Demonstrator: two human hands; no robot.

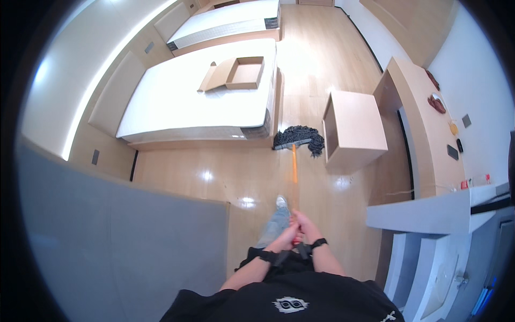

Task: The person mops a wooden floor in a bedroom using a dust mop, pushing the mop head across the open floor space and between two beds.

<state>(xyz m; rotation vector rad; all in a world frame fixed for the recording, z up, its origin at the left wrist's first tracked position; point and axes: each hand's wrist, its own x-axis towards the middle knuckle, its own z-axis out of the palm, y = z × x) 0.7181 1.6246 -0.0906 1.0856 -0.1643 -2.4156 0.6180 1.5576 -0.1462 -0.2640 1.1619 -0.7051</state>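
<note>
Both of my hands are closed around the handle of a mop, close together in front of my body. My left hand (287, 238) is on the left side of the picture, my right hand (305, 225) touches it from the right. From them the orange mop handle (295, 165) runs forward to a dark grey string mop head (301, 135). The mop head lies on the wood-look floor (257, 177), between the corner of the nearer bed (209, 112) and a small wooden cabinet (360, 120). Its strands spread towards the cabinet's open side.
An open cardboard box (245, 72) lies on the nearer mattress; a second bed (229, 20) stands beyond. A grey partition (132, 241) rises at left. At right are a long wooden desk (422, 141) with several small items and a grey-white counter (422, 211).
</note>
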